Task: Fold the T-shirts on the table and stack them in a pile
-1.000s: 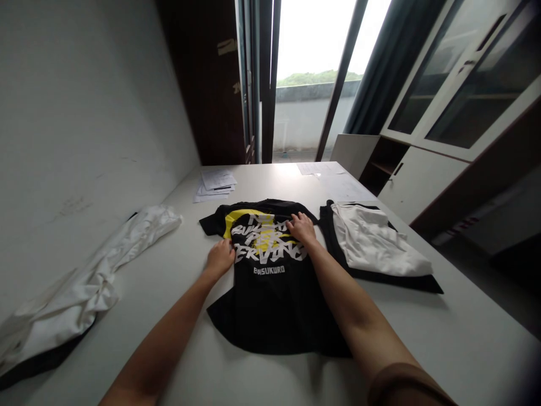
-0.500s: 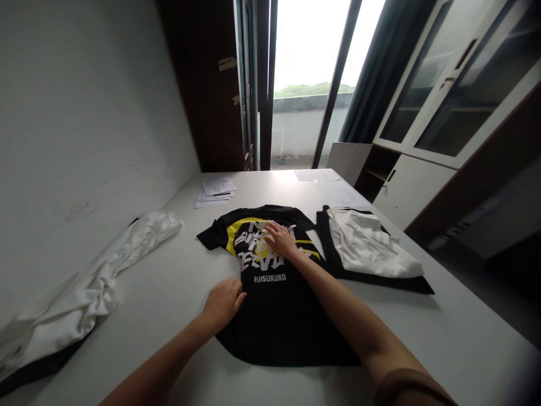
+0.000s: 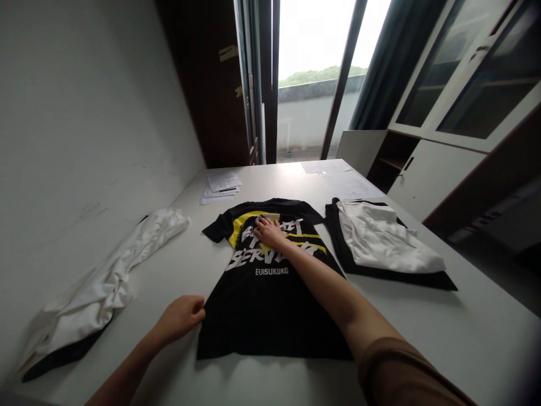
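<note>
Black T-shirt (image 3: 270, 304) | print "EUISUKURO" | right hand (image 3: 267, 231) flat on it

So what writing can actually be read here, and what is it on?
"EUISUKURO": small white letters on the black T-shirt, below the big print.
"SERV...": white brush lettering above that; the right hand covers the rest.
Top line of the print: partly hidden and too stylised to read.
Papers at the far end: print too small to read.

"EUISUKURO" on black T-shirt (image 3: 270, 304)
</note>
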`<state>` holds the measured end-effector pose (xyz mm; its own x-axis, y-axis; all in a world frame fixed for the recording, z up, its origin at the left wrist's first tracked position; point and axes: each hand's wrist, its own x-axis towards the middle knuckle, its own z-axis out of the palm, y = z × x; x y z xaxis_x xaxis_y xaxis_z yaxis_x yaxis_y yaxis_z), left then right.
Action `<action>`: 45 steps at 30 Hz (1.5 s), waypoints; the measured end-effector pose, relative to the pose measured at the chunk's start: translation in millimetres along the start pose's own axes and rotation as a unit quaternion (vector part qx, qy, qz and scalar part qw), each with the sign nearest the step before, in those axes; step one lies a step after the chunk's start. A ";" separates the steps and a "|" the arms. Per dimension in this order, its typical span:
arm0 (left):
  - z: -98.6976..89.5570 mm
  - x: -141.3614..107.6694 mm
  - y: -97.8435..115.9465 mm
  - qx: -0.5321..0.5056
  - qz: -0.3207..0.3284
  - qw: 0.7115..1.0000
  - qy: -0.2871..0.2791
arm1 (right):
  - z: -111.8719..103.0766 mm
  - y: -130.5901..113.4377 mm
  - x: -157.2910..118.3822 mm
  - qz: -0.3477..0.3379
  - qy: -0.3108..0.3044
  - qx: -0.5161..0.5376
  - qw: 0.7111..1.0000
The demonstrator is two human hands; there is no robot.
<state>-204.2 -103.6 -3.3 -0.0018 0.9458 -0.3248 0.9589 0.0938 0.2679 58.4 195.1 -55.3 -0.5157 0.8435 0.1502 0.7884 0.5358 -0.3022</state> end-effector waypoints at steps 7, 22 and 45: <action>-42.2 -2.7 -8.2 -0.103 0.095 0.968 -0.210 | -11.5 -15.5 -6.7 -0.023 0.012 -0.005 1.000; -37.1 209.8 58.0 -0.177 0.043 0.964 0.192 | -35.3 139.0 -7.1 0.271 0.207 0.072 0.937; -23.8 255.1 35.1 0.071 0.035 0.950 0.301 | -57.0 178.5 -15.8 0.287 0.047 -0.096 0.952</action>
<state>-177.7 148.4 -55.2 -0.0571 0.9588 0.2783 0.9911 0.0209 0.1315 226.4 279.5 -57.9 0.0447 0.9941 0.0991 0.9827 -0.0259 -0.1833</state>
